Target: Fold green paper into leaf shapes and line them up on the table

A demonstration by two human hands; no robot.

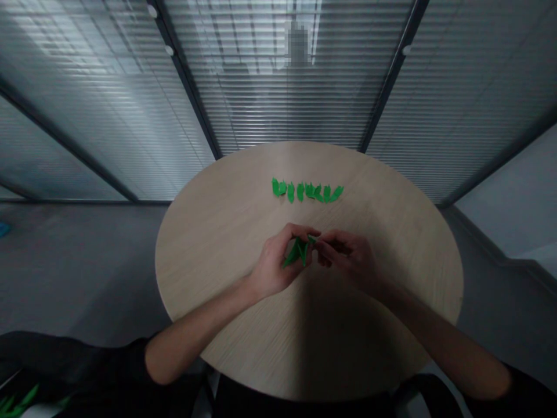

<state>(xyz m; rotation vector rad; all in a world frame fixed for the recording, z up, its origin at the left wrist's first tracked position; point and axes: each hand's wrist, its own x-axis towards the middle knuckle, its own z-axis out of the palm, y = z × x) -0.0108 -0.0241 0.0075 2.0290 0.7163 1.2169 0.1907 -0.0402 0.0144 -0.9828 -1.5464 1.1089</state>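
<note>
A folded piece of green paper with pointed ends is in my left hand, its fingers curled around it above the middle of the table. My right hand meets it from the right, with thumb and forefinger pinched at the paper's upper right tip. Fingers hide part of the paper, so its full shape cannot be made out. Beyond both hands, several small green leaf-like paper pieces lie in a row on the round wooden table, some of them touching or overlapping.
Glass partitions with blinds stand right behind the table's far edge, divided by dark frames. At the lower left are more green leaf-like shapes. A blue object lies on the grey floor at far left.
</note>
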